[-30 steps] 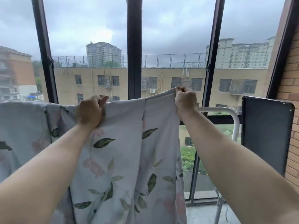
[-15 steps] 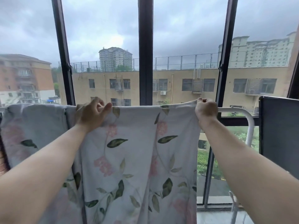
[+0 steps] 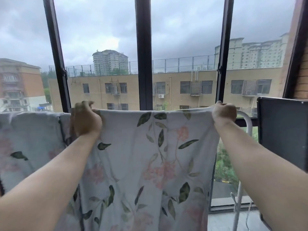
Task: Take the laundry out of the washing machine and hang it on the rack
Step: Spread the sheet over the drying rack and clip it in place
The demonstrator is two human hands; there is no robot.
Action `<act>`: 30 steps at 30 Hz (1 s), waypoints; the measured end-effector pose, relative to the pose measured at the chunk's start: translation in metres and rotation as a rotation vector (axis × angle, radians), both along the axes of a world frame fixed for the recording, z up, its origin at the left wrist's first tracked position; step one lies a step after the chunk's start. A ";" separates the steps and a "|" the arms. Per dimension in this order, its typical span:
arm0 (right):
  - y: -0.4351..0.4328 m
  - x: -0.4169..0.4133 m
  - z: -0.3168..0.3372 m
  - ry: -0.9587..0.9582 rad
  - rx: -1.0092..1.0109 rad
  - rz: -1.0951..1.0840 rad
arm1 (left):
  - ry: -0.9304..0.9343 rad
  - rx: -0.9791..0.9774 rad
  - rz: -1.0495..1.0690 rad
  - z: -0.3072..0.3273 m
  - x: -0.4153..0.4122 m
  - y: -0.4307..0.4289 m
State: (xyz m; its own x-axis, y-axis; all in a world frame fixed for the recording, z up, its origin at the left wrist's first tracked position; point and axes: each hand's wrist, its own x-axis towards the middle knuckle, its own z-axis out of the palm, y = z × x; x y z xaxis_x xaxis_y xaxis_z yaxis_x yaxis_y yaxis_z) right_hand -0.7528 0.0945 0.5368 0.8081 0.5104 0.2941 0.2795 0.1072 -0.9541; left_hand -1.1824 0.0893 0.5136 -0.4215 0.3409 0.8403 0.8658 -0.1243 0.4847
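My left hand [image 3: 85, 120] comes through smeared on my feed, but I can make out its back towards the camera and its fingers curled over the top edge of the floral sheet [image 3: 150, 155], with the fabric bunched just under the palm. My right hand [image 3: 223, 114] is sharper: it is closed in a tight fist round the sheet's far top corner, knuckles up, right where the white tube of the rack [image 3: 248, 125] bends downward. Between the two hands the top edge runs almost straight and level, and the pale cloth with its green leaves and pink blossoms hangs down from there in long soft folds past the bottom of my view. I cannot tell whether that edge already lies on the rack's bar or is held just above it, because the cloth hides the bar. More cloth in the same print [image 3: 33, 130] is draped to the left of my left hand. A dark flat panel [image 3: 283, 134] stands just to the right of the rack, against a brick wall [image 3: 302, 80], and black window frames [image 3: 144, 64] rise behind everything
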 end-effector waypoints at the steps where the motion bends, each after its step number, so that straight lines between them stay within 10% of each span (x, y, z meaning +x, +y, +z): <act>1: 0.000 0.001 -0.002 -0.015 -0.025 0.023 | 0.068 0.006 -0.014 0.000 0.014 -0.002; 6: -0.002 -0.003 -0.011 -0.057 -0.004 0.092 | 0.471 -0.144 -0.286 0.000 0.065 -0.006; 17: -0.024 0.051 0.019 -0.036 0.045 0.007 | -0.096 0.049 -0.111 -0.004 0.056 0.000; 24: -0.023 0.057 -0.008 -0.133 -0.105 0.129 | 0.497 -0.107 -0.344 -0.010 0.102 0.001; 30: -0.017 0.060 -0.007 -0.146 -0.056 0.161 | 0.201 0.084 -0.440 -0.010 0.084 0.006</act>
